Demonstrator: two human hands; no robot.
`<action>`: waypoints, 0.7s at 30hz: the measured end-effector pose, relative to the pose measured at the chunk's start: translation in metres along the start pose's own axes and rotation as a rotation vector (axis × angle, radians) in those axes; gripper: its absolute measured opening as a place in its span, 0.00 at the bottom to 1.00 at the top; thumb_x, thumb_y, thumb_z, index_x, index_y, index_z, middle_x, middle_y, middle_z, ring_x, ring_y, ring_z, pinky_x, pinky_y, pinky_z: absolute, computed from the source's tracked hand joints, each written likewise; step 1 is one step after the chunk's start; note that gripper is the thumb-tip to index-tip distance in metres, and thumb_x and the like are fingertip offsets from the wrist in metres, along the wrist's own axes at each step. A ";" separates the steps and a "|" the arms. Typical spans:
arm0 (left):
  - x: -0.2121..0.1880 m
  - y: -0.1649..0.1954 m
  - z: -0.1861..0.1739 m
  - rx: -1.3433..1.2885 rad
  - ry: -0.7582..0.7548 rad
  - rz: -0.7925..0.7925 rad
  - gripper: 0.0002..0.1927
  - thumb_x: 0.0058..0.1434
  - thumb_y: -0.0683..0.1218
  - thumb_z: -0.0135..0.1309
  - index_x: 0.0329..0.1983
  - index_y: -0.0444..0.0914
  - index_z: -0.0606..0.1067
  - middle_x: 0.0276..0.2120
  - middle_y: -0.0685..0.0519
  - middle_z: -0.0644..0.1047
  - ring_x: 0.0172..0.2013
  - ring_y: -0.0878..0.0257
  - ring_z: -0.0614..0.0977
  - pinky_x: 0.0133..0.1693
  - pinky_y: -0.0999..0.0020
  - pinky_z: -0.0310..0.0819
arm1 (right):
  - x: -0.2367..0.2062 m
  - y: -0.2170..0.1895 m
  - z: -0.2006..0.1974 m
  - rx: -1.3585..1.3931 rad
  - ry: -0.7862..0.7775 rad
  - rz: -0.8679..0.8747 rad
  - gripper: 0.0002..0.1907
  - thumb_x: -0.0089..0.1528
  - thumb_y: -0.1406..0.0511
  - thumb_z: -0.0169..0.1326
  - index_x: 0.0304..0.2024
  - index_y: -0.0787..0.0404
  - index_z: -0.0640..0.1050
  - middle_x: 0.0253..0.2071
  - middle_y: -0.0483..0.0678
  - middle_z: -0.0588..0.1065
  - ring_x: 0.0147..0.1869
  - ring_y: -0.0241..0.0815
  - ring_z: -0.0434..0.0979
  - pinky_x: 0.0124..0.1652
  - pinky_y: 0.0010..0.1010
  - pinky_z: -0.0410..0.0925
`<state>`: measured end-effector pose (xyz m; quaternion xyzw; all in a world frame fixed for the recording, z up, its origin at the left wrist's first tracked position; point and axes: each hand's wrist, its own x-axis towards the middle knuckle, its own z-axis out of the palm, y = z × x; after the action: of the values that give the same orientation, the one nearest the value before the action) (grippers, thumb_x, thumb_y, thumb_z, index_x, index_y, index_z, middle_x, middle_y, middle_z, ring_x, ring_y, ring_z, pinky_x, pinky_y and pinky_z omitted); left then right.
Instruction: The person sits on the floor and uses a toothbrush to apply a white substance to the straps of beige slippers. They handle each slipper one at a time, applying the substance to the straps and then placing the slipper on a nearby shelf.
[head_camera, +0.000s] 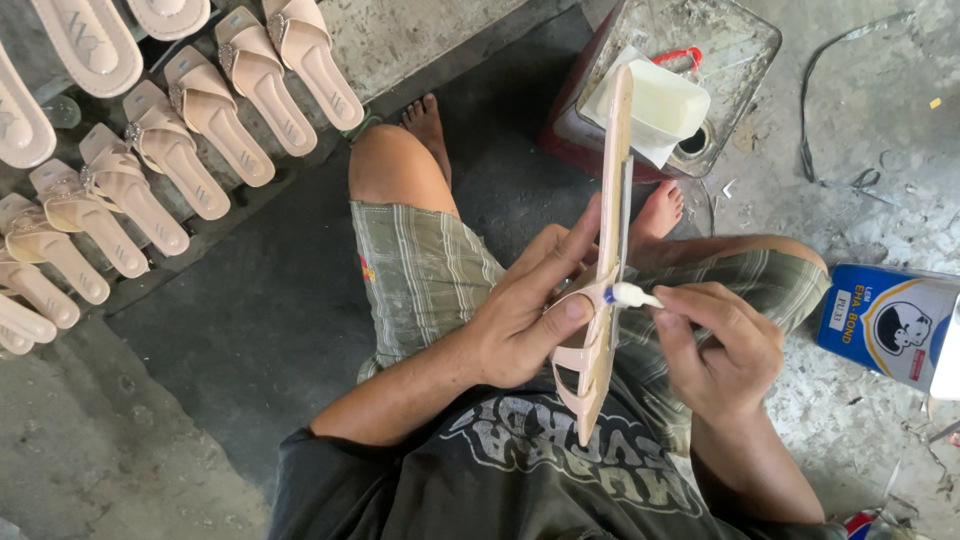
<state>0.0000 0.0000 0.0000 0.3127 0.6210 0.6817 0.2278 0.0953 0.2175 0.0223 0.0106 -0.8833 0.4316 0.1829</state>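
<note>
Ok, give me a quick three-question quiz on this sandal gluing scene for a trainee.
1. True or false: the left hand grips the beige sandal edge-on.
2. What does the right hand hold against the sandal: A) white-tipped applicator, B) scissors, C) hammer?
3. Where do the finished sandals lie?

Key: 1 true. 2 A. 3 In a row on the floor, to the person's left.

Concrete floor (150, 440) w/ sandals (190, 130), blue tin (890, 325).
</note>
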 end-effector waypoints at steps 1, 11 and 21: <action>0.001 0.002 -0.001 -0.004 0.005 0.011 0.37 0.80 0.61 0.39 0.82 0.37 0.45 0.50 0.47 0.70 0.48 0.61 0.72 0.53 0.69 0.70 | 0.000 -0.003 0.000 -0.001 0.011 0.014 0.07 0.65 0.77 0.59 0.45 0.68 0.78 0.40 0.58 0.80 0.38 0.44 0.83 0.36 0.24 0.72; -0.024 -0.010 -0.021 0.028 0.030 0.020 0.36 0.81 0.61 0.36 0.81 0.36 0.44 0.54 0.47 0.72 0.48 0.62 0.72 0.56 0.70 0.70 | -0.015 -0.007 0.036 0.154 -0.084 -0.078 0.08 0.62 0.76 0.61 0.42 0.66 0.77 0.39 0.57 0.79 0.39 0.43 0.82 0.34 0.24 0.73; -0.039 -0.046 -0.008 -0.131 0.067 -0.072 0.36 0.78 0.59 0.41 0.80 0.37 0.46 0.55 0.45 0.71 0.52 0.60 0.76 0.58 0.67 0.73 | -0.025 0.041 0.007 0.487 -0.224 0.046 0.05 0.61 0.74 0.57 0.40 0.67 0.79 0.38 0.54 0.80 0.36 0.38 0.80 0.36 0.24 0.72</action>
<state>0.0182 -0.0276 -0.0513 0.2515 0.5931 0.7224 0.2512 0.1092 0.2345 -0.0212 0.0822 -0.7682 0.6314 0.0662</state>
